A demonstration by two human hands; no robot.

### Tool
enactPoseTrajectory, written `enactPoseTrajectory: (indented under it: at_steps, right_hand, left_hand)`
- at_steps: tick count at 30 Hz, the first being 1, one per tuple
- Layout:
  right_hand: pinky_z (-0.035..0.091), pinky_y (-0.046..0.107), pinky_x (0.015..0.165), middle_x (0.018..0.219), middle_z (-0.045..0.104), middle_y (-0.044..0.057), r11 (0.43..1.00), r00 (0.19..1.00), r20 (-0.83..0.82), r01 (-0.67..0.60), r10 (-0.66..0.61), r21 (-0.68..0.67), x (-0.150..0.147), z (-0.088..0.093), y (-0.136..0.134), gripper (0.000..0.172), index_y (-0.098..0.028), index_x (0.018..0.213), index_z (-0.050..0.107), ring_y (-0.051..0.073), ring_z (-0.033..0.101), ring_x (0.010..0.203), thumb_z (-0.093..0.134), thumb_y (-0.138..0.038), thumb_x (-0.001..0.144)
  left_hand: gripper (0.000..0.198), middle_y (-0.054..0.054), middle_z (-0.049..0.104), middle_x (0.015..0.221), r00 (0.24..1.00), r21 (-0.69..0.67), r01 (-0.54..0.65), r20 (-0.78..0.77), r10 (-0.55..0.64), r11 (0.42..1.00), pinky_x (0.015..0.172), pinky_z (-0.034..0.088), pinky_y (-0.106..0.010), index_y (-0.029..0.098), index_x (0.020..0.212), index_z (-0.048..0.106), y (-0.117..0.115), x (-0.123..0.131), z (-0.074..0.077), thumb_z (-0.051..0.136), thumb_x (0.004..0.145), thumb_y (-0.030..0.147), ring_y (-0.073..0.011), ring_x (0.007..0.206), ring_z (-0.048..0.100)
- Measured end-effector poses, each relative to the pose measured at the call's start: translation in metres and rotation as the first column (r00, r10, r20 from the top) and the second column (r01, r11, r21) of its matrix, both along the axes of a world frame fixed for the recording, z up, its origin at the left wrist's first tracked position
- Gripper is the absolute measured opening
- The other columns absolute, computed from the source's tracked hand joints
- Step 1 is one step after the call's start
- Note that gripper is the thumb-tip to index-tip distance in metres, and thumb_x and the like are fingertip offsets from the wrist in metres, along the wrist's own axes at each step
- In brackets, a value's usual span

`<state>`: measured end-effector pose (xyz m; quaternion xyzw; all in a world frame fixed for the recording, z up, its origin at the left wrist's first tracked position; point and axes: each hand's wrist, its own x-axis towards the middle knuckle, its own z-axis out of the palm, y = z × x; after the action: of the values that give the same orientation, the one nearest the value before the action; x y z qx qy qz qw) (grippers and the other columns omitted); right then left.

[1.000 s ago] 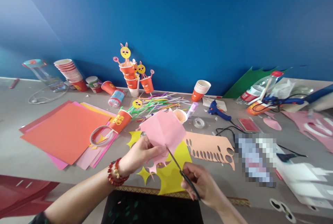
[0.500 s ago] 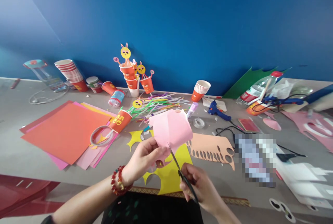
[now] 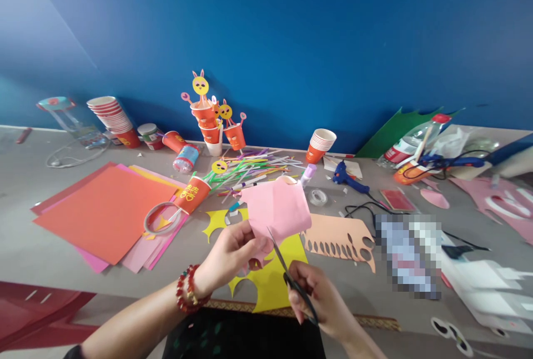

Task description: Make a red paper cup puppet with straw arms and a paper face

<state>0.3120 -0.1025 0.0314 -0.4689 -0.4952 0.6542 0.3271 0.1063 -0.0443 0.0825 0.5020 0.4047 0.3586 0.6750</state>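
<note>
Between its thumb and fingers my left hand [image 3: 235, 256] pinches a sheet of pink paper [image 3: 278, 209] by its near edge. The paper curls at the right and its left edge is jagged. My right hand [image 3: 314, 295] is wrapped round the black handles of a pair of scissors [image 3: 283, 262], whose blades point up and left to the paper's lower edge. Whether the blades are apart I cannot tell. Under both hands lies yellow paper [image 3: 270, 287] with rounded cut-outs. A peach sheet [image 3: 339, 237] with several oval holes lies right of the pink paper.
Coloured sheets [image 3: 104, 214] are stacked at left, with a tape roll [image 3: 162, 218] on their edge. Behind the hands stand decorated orange cups [image 3: 235, 135] and a pile of thin sticks [image 3: 258, 165]. A blue glue gun [image 3: 350, 177] and its cord lie at right.
The pink paper has tilted slightly, its right side shifting a little right and down. Both hands stay almost in place, and the scissors are still at the lower edge.
</note>
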Motion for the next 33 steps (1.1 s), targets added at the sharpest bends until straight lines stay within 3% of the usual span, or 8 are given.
enactPoseTrajectory:
  at_steps: [20,33]
  right_hand:
    - [0.032,0.016,0.036,0.050,0.041,-0.011,1.000,1.000,-0.005,0.016,-0.016,0.018,0.0041,-0.0064,-0.0001,0.058,-0.023,0.066,0.037,0.005,0.044,0.035,0.078,-0.063,0.069]
    - [0.030,0.016,0.035,0.047,0.043,-0.011,1.000,1.000,0.004,0.012,-0.012,-0.003,0.0050,-0.0079,0.0001,0.055,-0.023,0.064,0.038,0.004,0.041,0.033,0.080,-0.057,0.068]
  left_hand:
    - [0.024,-0.002,0.065,0.078,0.988,0.063,0.091,-0.129,-0.082,0.994,0.041,0.040,-0.012,0.014,0.089,0.063,0.0050,-0.0054,0.0052,0.062,0.089,0.038,-0.0069,0.054,0.060]
    - [0.031,-0.002,0.067,0.075,0.978,0.095,0.128,-0.175,-0.110,0.987,0.042,0.042,-0.014,0.014,0.089,0.062,0.0083,-0.0088,0.0039,0.058,0.091,0.045,-0.0094,0.051,0.063]
